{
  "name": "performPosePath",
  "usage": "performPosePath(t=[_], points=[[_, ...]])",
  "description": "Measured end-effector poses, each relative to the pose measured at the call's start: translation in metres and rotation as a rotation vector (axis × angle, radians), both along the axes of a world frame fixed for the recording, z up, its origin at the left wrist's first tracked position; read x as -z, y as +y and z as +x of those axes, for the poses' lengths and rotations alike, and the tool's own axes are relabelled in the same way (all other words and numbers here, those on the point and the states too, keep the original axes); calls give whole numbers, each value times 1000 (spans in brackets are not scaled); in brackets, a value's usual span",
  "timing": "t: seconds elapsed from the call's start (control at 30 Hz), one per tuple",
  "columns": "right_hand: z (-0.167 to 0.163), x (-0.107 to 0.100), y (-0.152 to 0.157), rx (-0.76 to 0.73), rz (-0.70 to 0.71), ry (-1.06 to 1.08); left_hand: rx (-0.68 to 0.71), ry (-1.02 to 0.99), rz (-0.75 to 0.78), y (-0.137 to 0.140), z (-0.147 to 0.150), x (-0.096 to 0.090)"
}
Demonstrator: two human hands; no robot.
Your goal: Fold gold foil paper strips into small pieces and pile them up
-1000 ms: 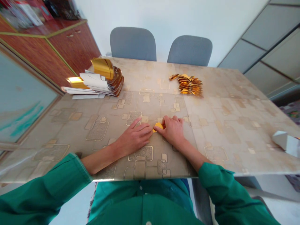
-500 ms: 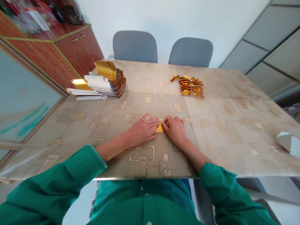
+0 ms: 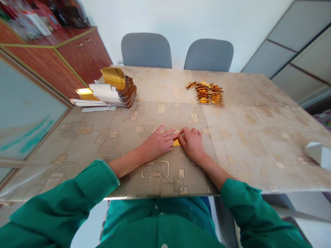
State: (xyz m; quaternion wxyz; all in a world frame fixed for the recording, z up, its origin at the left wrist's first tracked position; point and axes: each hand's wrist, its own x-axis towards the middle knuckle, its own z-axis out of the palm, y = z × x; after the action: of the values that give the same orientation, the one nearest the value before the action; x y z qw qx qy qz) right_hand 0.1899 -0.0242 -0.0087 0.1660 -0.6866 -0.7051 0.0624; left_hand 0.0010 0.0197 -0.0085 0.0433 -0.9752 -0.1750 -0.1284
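A small piece of gold foil paper (image 3: 176, 142) lies on the patterned tablecloth between my hands, mostly covered by fingers. My left hand (image 3: 160, 144) rests over its left part, palm down, fingers stretched out and spread. At its right edge, the thumb and curled fingers of my right hand (image 3: 192, 143) close on the paper. The fingertips of both hands nearly meet at its top. How the paper is folded under them is hidden.
A stack of gold and white paper sheets (image 3: 106, 92) stands at the table's back left. Folded gold paper pieces (image 3: 210, 93) sit in a row at the back right. A white paper object (image 3: 318, 155) is at the right edge. Two grey chairs (image 3: 147, 51) (image 3: 209, 55) stand behind the table.
The view has shifted slightly. My left fingers lie a little further right over the gold paper, so less of it shows. My right hand stays at its edge.
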Motion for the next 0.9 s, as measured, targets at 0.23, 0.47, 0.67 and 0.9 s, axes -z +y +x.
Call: performPosePath(t=[0.23, 0.47, 0.67, 0.9], points=[[11, 4, -2, -59, 68, 110, 7, 4, -46, 1, 0, 2], [34, -5, -13, -353, 261, -164, 3, -13, -49, -1, 0, 2], [51, -7, -26, -517, 358, -287, -33, -32, -23, -2, -1, 5], [63, -9, -34, -594, 384, -280, -30, -49, -66, 5, -6, 10]])
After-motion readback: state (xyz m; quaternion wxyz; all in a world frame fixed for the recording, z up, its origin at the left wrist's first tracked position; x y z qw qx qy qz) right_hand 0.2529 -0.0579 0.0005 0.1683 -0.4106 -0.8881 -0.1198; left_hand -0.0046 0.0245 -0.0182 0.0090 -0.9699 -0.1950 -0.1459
